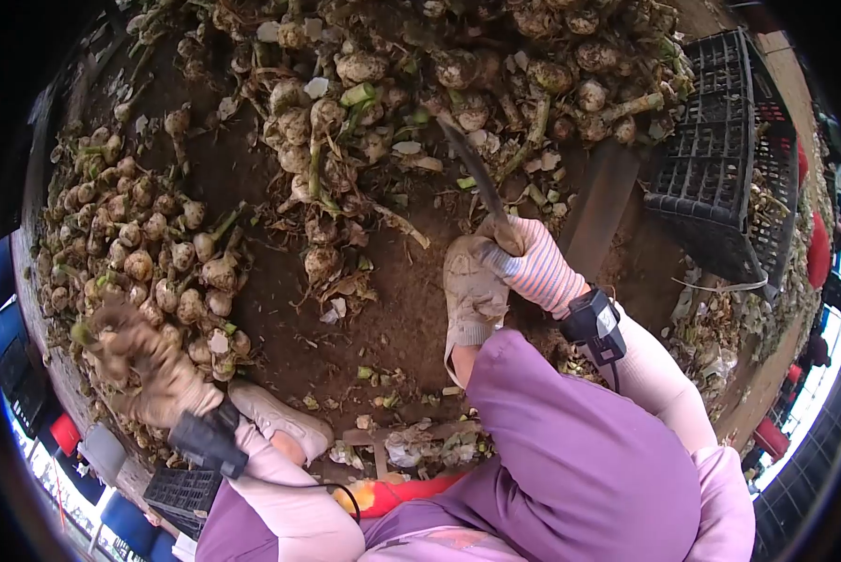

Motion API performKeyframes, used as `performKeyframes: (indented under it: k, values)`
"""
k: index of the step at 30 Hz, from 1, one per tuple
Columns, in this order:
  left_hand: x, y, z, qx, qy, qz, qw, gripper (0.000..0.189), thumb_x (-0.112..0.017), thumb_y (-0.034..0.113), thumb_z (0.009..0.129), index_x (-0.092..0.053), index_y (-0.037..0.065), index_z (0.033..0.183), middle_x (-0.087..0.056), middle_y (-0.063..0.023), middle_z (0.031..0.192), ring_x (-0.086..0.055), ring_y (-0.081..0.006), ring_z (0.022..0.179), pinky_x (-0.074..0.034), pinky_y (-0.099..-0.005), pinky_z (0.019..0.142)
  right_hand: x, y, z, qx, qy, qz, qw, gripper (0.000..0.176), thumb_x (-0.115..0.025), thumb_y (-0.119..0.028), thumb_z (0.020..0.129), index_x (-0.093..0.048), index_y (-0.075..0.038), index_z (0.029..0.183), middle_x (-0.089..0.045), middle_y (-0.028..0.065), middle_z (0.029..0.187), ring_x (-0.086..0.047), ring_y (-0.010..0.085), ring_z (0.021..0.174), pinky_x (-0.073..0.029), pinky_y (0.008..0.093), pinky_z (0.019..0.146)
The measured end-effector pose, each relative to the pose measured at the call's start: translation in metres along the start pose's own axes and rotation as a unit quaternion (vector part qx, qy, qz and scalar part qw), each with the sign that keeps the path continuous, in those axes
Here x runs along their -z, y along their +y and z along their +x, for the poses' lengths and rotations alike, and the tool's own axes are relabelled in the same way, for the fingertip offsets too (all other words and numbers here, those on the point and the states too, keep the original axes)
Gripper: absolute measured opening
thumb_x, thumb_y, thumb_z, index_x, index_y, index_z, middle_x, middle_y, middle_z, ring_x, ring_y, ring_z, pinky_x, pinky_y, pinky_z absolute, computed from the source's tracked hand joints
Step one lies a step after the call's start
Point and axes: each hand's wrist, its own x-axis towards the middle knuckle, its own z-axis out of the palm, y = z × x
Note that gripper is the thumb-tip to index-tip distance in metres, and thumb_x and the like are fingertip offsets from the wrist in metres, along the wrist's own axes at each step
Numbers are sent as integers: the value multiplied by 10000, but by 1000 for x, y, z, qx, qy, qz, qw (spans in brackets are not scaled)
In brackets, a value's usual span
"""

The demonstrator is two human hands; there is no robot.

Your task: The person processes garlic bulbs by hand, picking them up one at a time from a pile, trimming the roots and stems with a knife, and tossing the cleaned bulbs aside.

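My right hand (pixel 533 260), in a striped glove, is wrapped round the handle of a long dark blade (pixel 472 164) that points up and away over the dirt. My left hand (pixel 144 361), in a dirty brown glove and blurred by motion, is over the lower part of the left pile of garlic bulbs (pixel 139 234). Whether its fingers hold a bulb cannot be made out. A larger heap of garlic with stalks and roots (pixel 364 70) lies across the top of the view.
A black plastic crate (pixel 711 140) stands tilted at the upper right. Another dark crate (pixel 181 492) is at the lower left. Cut stalks and peelings litter the brown ground (pixel 383 328). My shoes (pixel 284 421) rest near the piles.
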Motion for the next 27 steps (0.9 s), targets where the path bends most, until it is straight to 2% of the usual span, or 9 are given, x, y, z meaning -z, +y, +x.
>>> performKeyframes:
  k: [3,4,6,7,11,13,16,22,27]
  values:
    - [76,-3,-7,90,135,522,838,628,-668,377,775,-449,15,1239,-534,-202,1164,-562,-247,936,-478,-364,827,-5,-11,4,41,-4,-6,999,159,-617,-140,830,-566,10,845,-546,-10,730,-448,53,718,-420,237,657]
    - [116,3,-11,165,114,702,683,640,-684,420,756,-481,23,1215,-551,-208,1139,-544,-276,1049,-461,-373,883,-7,-11,5,43,-6,-6,999,159,-617,-140,830,-566,10,845,-546,-10,730,-448,53,718,-420,237,657]
    - [148,-51,-20,166,117,970,133,712,-671,489,742,-473,8,1229,-492,-201,1245,-448,-366,1187,-362,-408,1000,-12,-11,4,1,-18,-9,1000,158,-621,-143,826,-565,5,841,-526,-13,712,-419,49,690,-407,232,626]
    - [151,-66,-24,206,123,968,77,793,-630,521,761,-418,-42,1278,-458,-255,1272,-416,-379,1213,-350,-394,1008,-13,-14,2,-13,-20,1,1000,154,-619,-143,827,-563,1,833,-509,-24,703,-403,45,685,-400,230,619]
    - [171,-69,-29,180,147,959,160,670,-737,310,709,-447,-8,1223,-492,-237,1198,-525,-302,1095,-454,-347,888,-5,3,2,11,-29,-39,999,191,-622,-184,821,-568,-2,832,-495,-7,657,-402,56,652,-401,242,593]
    - [163,-58,-37,107,108,864,481,575,-743,163,687,-456,4,1160,-506,-169,1165,-535,-196,1016,-460,-300,848,1,0,1,28,-23,-134,990,239,-625,-237,809,-575,-5,837,-496,24,614,-412,77,607,-405,259,565]
    - [132,-49,-43,63,10,775,629,615,-766,105,640,-424,43,1148,-510,-70,1062,-535,-159,871,-470,-296,794,1,-10,4,66,-11,-156,985,281,-625,-274,798,-578,-2,846,-502,70,598,-419,108,572,-408,276,544]
    - [79,-75,-48,178,42,587,789,810,-818,186,598,-389,49,1271,-510,-43,1068,-555,-154,868,-489,-219,645,-10,-10,9,66,-56,-195,977,258,-656,-260,805,-597,-10,827,-544,95,628,-512,143,571,-425,288,551]
    - [73,-113,-57,237,51,260,935,581,-723,193,696,-427,64,1178,-499,-36,996,-548,-158,805,-483,-263,624,-16,-29,6,116,-68,-143,981,197,-644,-212,779,-582,-29,818,-543,126,616,-517,223,548,-420,328,533]
